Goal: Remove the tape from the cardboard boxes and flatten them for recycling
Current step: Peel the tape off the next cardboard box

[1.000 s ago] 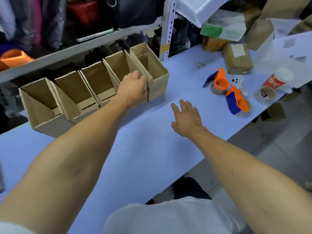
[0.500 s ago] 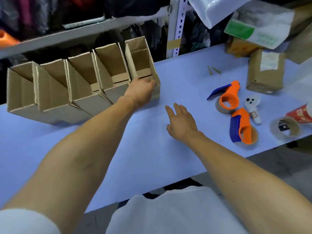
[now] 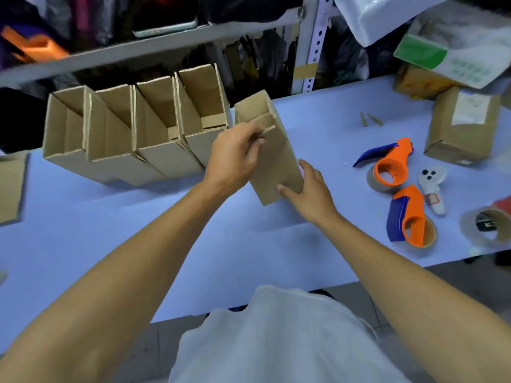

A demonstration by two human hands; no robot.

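Observation:
A narrow open-topped cardboard box (image 3: 276, 161) stands tilted on the blue table (image 3: 249, 258), pulled clear of a row of several like boxes (image 3: 132, 139) at the back left. My left hand (image 3: 235, 158) grips its near top edge, fingers curled over the flap. My right hand (image 3: 307, 189) lies against the box's lower right side, thumb on the front face and fingers straight. No tape shows on the box from this angle.
Two orange-and-blue tape dispensers (image 3: 390, 164) (image 3: 409, 219) lie to the right, with a white controller (image 3: 432, 186) and a tape roll (image 3: 486, 225). A sealed parcel (image 3: 464, 125) sits at the back right. Flat cardboard (image 3: 11, 186) lies at the left edge. Shelving stands behind.
My left hand has drawn the rightmost box out of the row and toward me. My right hand has risen from the table and come against the box's lower side.

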